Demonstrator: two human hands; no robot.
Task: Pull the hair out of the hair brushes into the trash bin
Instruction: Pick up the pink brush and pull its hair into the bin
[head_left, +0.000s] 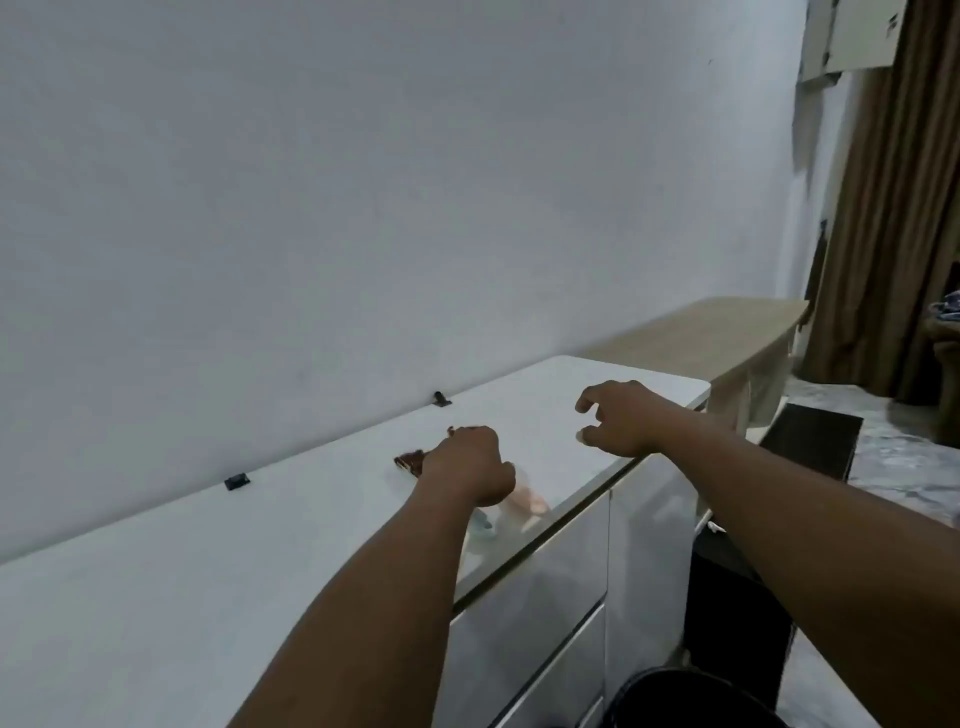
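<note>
My left hand (467, 465) closes over blurred hair brushes (415, 461) on the white cabinet (208, 561); my right hand (615, 415) hovers half-open and empty; I should grip one handle firmly before lifting.

Near mid-frame, blurred hair brushes (415, 461) with brownish hair lie on the white countertop, while the dark trash bin (696, 699) sits at the bottom edge.

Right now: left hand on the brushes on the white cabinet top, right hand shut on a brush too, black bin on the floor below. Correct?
Not quite. The head view shows the right hand open and empty above the cabinet top, fingers spread. The rest holds: left hand on the brushes, black bin on the floor below.
</note>
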